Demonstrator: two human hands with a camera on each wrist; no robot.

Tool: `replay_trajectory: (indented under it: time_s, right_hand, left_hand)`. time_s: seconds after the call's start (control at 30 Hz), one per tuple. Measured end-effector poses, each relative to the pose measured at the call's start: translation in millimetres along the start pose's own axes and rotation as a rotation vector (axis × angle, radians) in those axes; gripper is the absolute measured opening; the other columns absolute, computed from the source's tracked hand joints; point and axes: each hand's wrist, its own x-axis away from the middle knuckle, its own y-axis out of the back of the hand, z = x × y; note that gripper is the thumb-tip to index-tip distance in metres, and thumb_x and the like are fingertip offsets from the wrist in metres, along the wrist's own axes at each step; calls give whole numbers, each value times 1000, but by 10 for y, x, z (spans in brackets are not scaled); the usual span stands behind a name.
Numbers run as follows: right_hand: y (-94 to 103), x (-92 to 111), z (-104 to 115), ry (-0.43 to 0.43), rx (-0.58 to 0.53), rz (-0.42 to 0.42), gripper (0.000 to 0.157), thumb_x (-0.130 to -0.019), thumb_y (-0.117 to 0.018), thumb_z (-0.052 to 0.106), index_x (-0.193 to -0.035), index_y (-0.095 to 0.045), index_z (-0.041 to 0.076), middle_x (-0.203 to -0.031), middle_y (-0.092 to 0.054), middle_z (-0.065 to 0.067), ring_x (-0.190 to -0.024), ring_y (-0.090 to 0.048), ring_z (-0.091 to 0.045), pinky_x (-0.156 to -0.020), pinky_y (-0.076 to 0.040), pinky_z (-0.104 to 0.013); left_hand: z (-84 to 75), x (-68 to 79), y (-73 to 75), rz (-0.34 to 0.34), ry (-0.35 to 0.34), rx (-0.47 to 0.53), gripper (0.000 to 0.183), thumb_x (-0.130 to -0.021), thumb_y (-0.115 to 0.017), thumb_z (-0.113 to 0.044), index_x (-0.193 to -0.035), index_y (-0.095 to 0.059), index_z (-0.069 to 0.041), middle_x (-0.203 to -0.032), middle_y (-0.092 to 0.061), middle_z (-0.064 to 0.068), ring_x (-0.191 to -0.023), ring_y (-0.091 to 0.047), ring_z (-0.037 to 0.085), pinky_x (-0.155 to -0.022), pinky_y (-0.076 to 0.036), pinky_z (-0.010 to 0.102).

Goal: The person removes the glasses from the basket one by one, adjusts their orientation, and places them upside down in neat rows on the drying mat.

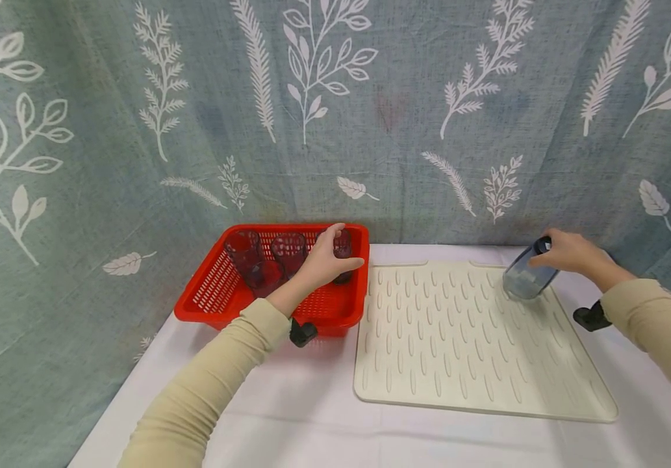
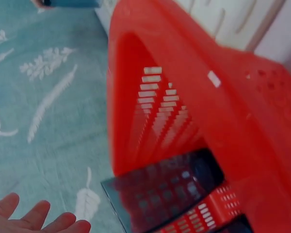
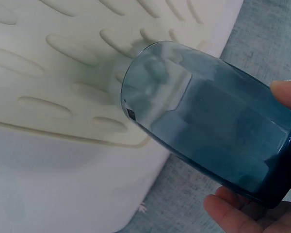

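My right hand grips a clear blue drinking glass round its thick dark base, fingers and thumb on opposite sides. The glass tilts with its mouth down, close over the back right part of a cream drying mat. My left hand is over the right side of a red plastic basket, fingers and thumb spread apart with nothing between them. Just behind and below it a glass leans inside the basket. More glasses lie or lean in the basket's left and back parts.
The basket stands left of the mat, its right rim close to the mat's left edge. Both sit on a white-covered table. A grey-green leaf-patterned curtain hangs right behind them and down the left side.
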Motion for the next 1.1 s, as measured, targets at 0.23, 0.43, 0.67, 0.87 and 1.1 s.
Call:
replay_trajectory:
  time_s: [0.23,0.43,0.67,0.87,1.1]
  right_hand:
    - [-37,-25,26,37,36,20,83,-81,-62,39,-127,-27,-21,-117,-39,-43,-100,-44,-54,-74,-43,-57]
    - [-54,-44,28,38,40,37,84,-80,-62,40,-128,-28,-19,-120,-38,-42,-103,-42,-55,-76,-41,-60]
    - [-57,-71,35,12,37,51,86,-80,-60,42,-132,-26,-18,-124,-33,-43,-108,-36,-58,-81,-37,-64]
    - [-62,-133,46,5,49,72,87,-80,-60,42,-134,-24,-16,-127,-30,-44,-112,-32,-59,-86,-33,-67]
    - [-88,-178,52,6,53,84,86,-81,-60,40,-134,-22,-16,-127,-29,-45,-113,-30,-59,-88,-27,-71]
  left_hand:
    - [121,-137,64,-47,64,3,80,-80,-69,-24,-144,-22,-12,-146,-27,14,-131,-30,29,-104,-31,49]
    - [215,-236,94,-61,129,43,80,-80,-68,-22,-144,-20,-11,-146,-23,16,-129,-30,31,-104,-30,50]
    - [300,-330,122,-63,179,65,81,-81,-67,-21,-144,-18,-9,-147,-22,17,-131,-28,31,-106,-29,49]
    - [355,-370,149,-53,240,99,83,-81,-66,-23,-145,-14,-10,-148,-18,16,-134,-24,31,-107,-27,48]
    - [372,-415,158,-64,294,154,86,-81,-67,-20,-145,-11,-9,-148,-20,16,-134,-24,32,-108,-26,47]
